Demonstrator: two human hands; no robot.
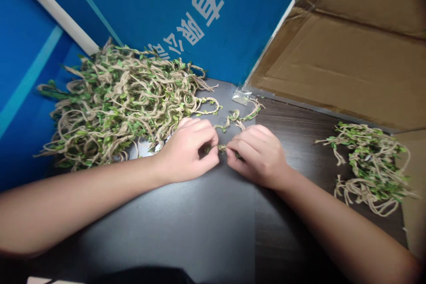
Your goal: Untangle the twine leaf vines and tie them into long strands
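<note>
My left hand [191, 150] is closed, thumb and fingers pinching one side of a leafy twine strand [222, 147]. Close beside it, my right hand [258, 153] pinches the same strand, with a short piece showing between the fingertips. More of the twine, with small green leaves [234, 116], lies on the table just beyond both hands. A large tangled heap of leafy twine [126, 102] rises behind and left of my left hand. Parts of the held strand are hidden by my fingers.
A smaller pile of leafy twine [374, 164] lies at the right. A small clear plastic packet [242, 96] sits near the back of the grey table surface [173, 226]. Behind stand a blue panel with white characters [213, 4] and a brown cardboard sheet [346, 57].
</note>
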